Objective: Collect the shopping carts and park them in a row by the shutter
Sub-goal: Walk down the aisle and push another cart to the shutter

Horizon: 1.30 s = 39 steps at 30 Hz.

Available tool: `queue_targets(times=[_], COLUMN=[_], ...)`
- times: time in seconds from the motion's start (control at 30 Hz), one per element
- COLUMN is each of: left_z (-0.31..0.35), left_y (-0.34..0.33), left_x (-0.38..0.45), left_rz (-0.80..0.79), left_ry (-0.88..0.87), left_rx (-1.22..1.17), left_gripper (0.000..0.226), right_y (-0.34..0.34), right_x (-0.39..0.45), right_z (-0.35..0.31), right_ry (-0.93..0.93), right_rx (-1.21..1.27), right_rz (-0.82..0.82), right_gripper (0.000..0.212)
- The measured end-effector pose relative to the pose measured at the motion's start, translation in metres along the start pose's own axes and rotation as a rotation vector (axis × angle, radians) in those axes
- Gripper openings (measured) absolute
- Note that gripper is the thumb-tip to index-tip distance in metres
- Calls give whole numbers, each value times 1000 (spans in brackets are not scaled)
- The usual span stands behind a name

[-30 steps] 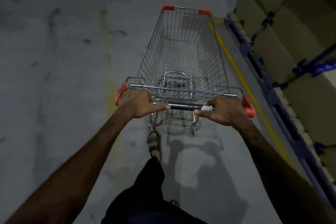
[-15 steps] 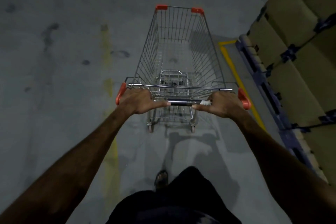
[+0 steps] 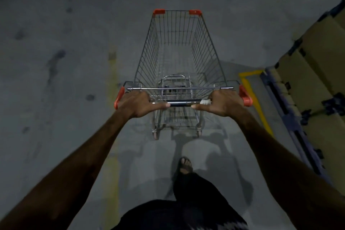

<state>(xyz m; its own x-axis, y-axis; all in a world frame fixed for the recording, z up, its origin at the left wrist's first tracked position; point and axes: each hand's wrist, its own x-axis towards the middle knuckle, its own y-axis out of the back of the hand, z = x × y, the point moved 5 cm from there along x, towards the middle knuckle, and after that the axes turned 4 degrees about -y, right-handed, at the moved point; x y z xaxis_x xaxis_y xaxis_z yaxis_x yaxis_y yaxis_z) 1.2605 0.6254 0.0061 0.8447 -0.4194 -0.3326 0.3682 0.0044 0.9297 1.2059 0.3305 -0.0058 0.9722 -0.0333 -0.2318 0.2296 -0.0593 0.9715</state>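
Gripping the dark push bar (image 3: 182,103) of an empty silver wire shopping cart with orange plastic corner guards (image 3: 179,61), the left hand (image 3: 137,103) curled its fingers over the bar's left end, thumb laid along the bar toward the middle. The right hand (image 3: 222,103) wrapped the bar's right end in the same way, its thumb pointing inward beside a white wrap (image 3: 205,102) on the bar. Both arms were stretched forward, and one sandalled foot (image 3: 185,164) showed on the floor just behind the cart's rear wheels. The cart stood upright on grey stained concrete floor (image 3: 65,43), its basket holding nothing, pointing away from the person. A faded yellow painted stripe (image 3: 112,84) ran along the floor to the cart's left; a brighter yellow line with a corner (image 3: 250,84) lay to its right, beside stacked tan cardboard boxes on blue pallets (image 3: 308,80). No shutter and no other parked carts were visible, so this cart appeared to be in transit, not yet parked. How many carts had been lined up could not be told; judging by the scene, parking this one and any further collecting remained.
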Motion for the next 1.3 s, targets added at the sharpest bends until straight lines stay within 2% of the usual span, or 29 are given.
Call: queue_targets(times=[0.13,0.33,0.53,0.77,0.97,1.07,1.3], left_z=[-43,-102,-174,-246,-306,-333,-412], left_y=[34,92,154,234,296,328,410], left_x=[97,241,395,560,705,780,973], left_rz=[-11,-5,37,-40,-45,-19,20], left_ry=[80,115,90,91,91,86,140], left_rx=[10,29,6,-6,2,3,14], left_gripper=[111,113,111,107,103,97,102], right_y=[30,73,106,149,178,197,264], right_x=[110,277,456,648,818,911,1133], right_z=[-1,-2,-10,-18,-18,-15,-17], right_ry=[36,78,66,69,73,83,63], right_rx=[0,-15,-35,-58,-141,-128,-31], right_rz=[-8,32,44,5,118,131,87], right_gripper=[97,94,101,98,101,103,105])
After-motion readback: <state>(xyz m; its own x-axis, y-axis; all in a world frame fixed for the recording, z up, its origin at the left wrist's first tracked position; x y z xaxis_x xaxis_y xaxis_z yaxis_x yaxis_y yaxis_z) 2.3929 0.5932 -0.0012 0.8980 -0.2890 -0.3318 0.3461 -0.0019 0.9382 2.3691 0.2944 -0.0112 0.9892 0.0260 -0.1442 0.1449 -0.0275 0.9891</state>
